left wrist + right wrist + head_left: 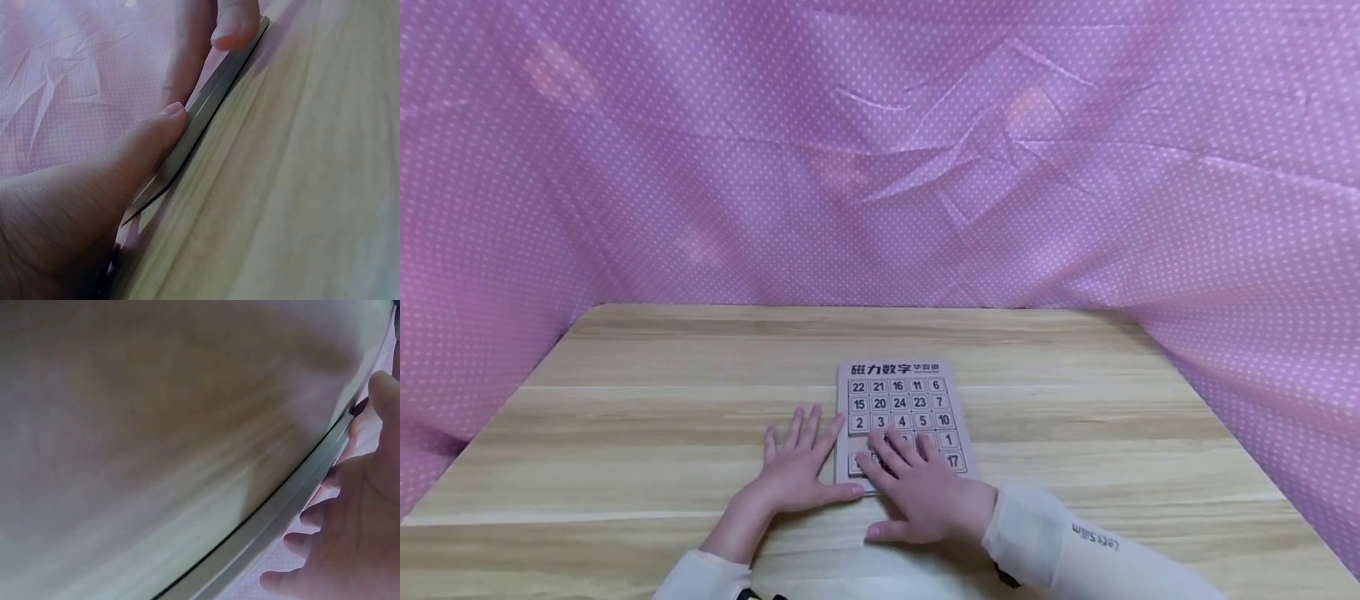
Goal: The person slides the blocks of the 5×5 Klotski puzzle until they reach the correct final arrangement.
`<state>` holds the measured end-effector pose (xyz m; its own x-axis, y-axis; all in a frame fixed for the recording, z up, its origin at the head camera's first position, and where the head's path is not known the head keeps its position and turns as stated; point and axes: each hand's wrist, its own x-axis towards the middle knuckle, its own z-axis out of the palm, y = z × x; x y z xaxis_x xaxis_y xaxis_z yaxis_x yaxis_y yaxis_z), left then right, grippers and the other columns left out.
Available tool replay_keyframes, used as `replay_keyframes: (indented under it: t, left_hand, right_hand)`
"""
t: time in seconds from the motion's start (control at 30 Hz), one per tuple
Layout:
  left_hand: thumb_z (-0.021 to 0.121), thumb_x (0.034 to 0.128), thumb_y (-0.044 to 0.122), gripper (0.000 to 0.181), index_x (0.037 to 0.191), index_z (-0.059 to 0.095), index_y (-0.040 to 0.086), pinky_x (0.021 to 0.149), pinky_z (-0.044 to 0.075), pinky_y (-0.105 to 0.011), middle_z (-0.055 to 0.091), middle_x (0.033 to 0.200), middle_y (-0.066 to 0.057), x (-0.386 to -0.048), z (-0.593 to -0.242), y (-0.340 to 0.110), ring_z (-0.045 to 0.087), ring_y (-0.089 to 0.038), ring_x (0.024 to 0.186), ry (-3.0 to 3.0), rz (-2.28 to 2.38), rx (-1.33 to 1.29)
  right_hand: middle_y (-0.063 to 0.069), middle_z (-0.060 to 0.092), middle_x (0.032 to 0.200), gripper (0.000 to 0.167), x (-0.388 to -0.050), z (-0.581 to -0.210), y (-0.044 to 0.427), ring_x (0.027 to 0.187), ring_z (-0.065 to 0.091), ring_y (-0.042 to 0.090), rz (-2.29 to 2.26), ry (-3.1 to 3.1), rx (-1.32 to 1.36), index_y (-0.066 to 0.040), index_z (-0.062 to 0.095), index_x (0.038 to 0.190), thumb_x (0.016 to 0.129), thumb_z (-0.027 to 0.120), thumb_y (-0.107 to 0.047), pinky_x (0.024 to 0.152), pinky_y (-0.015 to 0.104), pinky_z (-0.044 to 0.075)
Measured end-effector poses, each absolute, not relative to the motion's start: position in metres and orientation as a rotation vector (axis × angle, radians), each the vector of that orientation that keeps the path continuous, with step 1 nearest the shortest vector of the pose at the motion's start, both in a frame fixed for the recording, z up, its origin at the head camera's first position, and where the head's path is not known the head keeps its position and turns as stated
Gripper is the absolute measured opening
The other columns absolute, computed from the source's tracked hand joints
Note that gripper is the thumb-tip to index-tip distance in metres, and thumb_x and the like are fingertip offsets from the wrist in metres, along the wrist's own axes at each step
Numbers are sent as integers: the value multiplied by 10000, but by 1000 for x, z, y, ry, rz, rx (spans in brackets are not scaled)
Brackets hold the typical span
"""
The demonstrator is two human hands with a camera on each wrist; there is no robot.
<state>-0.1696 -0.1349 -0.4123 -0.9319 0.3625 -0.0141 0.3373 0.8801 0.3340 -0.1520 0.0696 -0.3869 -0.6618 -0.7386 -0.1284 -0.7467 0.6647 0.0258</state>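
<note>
A number sliding puzzle board [895,368] lies flat on the table, its square number tiles [899,403] set in rows under a printed title. My left hand [797,473] is spread at the board's left side, with the thumb at its lower left corner. In the left wrist view that thumb [147,144] touches the board's edge [203,119]. My right hand [925,493] reaches over the lower rows, fingertips on or just above the tiles, hiding several numbers. A gap shows at the left of the fourth row. In the right wrist view the right fingers [306,544] extend past the board's side.
The light wood-grain table [662,400] spreads out around the board. Pink dotted cloth [880,208] hangs behind it and along both sides. A pale sleeve [1075,542] covers the right forearm, and another pale sleeve [703,577] shows at the left wrist.
</note>
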Motion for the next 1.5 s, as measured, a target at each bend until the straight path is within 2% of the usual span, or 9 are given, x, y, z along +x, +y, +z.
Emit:
replay_keyframes:
  t: [0.17,0.3,0.53,0.83,1.23,1.5]
  left_hand:
    - [417,614,778,1004,1393,144,206,917,-91,-588,21,1410,-167,-166,-413,-132,-46,-341,1262,2988,497,551]
    - [420,613,776,1005,1393,143,207,916,-94,-589,12,1409,-166,-163,-415,-128,-51,-341,1261,2993,497,540]
    - [440,607,769,1011,1393,138,209,917,-101,-584,15,1408,-165,-157,-416,-123,-55,-342,1260,2992,516,516]
    - [452,606,763,1017,1393,140,201,916,-103,-583,16,1407,-170,-158,-414,-125,-56,-347,1260,2987,526,521]
    - [454,600,765,1020,1394,132,211,922,-108,-572,8,1410,-158,-159,-415,-124,-66,-333,1262,2980,533,515]
    - [446,603,768,1017,1394,130,213,923,-106,-571,12,1413,-155,-160,-413,-125,-63,-329,1264,2978,512,510]
  right_hand:
    - [106,47,1430,845,-144,-387,74,1272,35,312,110,2766,-1279,-157,147,1393,757,248,-704,953,560,105]
    - [107,45,1429,825,-142,-384,84,1271,29,319,79,2761,-1263,-173,157,1392,762,254,-697,957,561,81]
    - [120,48,1424,751,-149,-374,130,1263,21,351,-20,2816,-1103,-156,190,1384,808,347,-613,942,584,54]
    - [160,94,1414,748,-158,-376,169,1256,60,365,-12,2888,-965,-104,242,1367,818,357,-598,926,608,90]
    - [183,121,1403,779,-157,-379,159,1245,91,394,-103,2830,-1041,-103,252,1364,793,397,-612,921,610,106]
    - [162,99,1412,804,-158,-380,148,1256,69,371,-58,2819,-1066,-114,246,1367,779,366,-649,929,600,100]
